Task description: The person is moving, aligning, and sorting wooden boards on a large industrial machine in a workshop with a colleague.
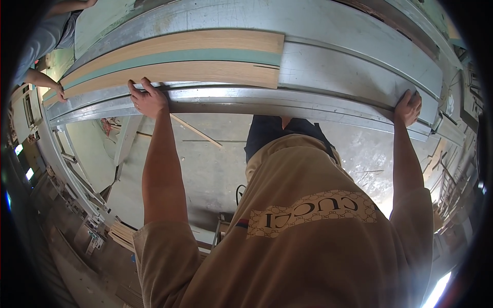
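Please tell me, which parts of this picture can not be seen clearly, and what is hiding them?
- Head view: fingertips of the left hand are curled over the metal table edge, out of sight.
- Palm of the right hand lies flat on the table, hidden.
- Far left end of the wood board is covered by another person's hand.
- Floor below is blocked by the shirt.

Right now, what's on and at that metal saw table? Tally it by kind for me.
Wood-veneer panels with a green band: 1
Own hands on the table's near edge: 2, left hand and right hand
Co-worker's hands at the panel's far left end: 1
Metal table: 1
Total: 5
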A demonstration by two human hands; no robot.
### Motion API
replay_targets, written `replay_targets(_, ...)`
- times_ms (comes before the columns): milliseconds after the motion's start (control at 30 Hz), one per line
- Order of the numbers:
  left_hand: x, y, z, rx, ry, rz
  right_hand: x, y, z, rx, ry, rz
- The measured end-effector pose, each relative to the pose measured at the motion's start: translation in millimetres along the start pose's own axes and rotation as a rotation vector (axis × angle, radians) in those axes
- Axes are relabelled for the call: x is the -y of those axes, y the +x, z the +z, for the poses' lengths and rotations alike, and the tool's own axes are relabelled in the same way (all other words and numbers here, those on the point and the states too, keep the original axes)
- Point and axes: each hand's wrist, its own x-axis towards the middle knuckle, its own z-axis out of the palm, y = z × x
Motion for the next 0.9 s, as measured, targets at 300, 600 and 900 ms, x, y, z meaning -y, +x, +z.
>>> replay_targets(300,-1.1,-1.1,-0.4,-0.020,-0.023,0.016,-2.7,1.0,1.1,-0.005,-0.008,-0.015)
replay_targets(600,0.5,-0.3,-0.6,-0.021,-0.020,0.018,1.1,0.3,-0.2,-0.002,-0.009,-0.004)
replay_targets(900,-5.9,-0.9,-3.4,0.011,-0.001,-0.025,-3.0,1.4,2.0,-0.013,-0.013,-0.005)
